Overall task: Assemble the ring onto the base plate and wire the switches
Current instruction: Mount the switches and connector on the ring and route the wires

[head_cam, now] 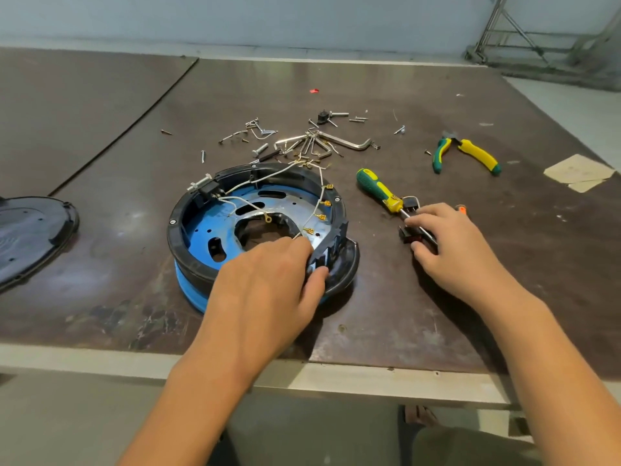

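The black ring (188,210) sits on the blue base plate (205,227); wiring is in hand. The left hand (265,280) grips the ring's notched edge. Right of the ring, the right hand (450,243) pinches a small black switch (405,234) beside the screwdriver (376,190). Next, probably, it gets seated in a notch.

Place: a workshop, I think | my bench (437,314) – dark worn board, metal front edge | on it: loose screws (235,134), hex keys (349,142), screwdriver (373,186), green-yellow pliers (477,153) | behind – bare pale wall (268,18), steel frame (514,31) on the floor
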Demonstrator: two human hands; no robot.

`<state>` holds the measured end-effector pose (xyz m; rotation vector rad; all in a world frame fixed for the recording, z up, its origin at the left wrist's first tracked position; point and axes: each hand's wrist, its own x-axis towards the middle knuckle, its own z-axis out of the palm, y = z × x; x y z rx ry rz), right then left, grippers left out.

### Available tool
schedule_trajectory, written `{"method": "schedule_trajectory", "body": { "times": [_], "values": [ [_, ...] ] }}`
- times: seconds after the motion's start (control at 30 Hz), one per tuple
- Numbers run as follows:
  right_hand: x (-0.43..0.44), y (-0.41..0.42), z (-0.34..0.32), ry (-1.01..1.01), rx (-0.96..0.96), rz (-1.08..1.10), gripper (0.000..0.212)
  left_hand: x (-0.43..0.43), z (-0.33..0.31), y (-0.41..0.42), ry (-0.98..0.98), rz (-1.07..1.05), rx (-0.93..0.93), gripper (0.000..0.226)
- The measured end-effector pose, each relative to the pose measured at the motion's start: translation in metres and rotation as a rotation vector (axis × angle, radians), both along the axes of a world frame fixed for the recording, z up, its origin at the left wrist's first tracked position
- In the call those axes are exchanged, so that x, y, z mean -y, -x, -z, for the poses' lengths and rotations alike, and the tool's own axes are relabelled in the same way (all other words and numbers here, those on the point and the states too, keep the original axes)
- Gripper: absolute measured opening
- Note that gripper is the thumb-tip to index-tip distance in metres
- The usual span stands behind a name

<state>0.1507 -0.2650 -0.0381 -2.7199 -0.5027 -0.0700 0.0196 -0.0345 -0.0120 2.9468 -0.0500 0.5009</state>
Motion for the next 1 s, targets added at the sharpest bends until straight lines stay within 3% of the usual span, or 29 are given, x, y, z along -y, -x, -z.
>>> {"method": "schedule_trajectory", "body": {
  "times": [0.23, 0.37, 0.47, 0.6, 0.67, 0.83, 1.0],
  "values": [
    [0.000, -0.005, 0.002, 0.000, -0.005, -0.004, 0.027, 0.002, 0.002, 0.004, -0.033, -0.020, 0.051, 0.024],
    [0.000, -0.002, -0.001, -0.089, 0.019, -0.129, 0.027, 0.000, 0.003, 0.005, -0.051, -0.013, 0.056, 0.030],
    [-0.007, 0.006, -0.008, -0.420, -0.011, -0.184, 0.023, -0.006, 0.002, 0.005, -0.072, 0.039, 0.068, 0.041],
    [-0.027, 0.025, -0.015, -1.277, -0.546, -0.275, 0.024, -0.013, 0.001, 0.005, -0.062, 0.032, 0.045, 0.047],
    [-0.038, 0.035, -0.014, -1.533, -0.777, -0.298, 0.031, -0.013, 0.003, 0.005, -0.087, 0.034, 0.045, 0.048],
    [-0.048, 0.046, -0.008, -1.539, -0.889, -0.313, 0.034, -0.013, 0.005, 0.006, -0.089, 0.029, 0.055, 0.043],
    [-0.049, 0.046, -0.008, -1.613, -0.869, -0.310, 0.035, -0.010, 0.005, 0.007, -0.103, 0.014, 0.048, 0.038]
  ]
}}
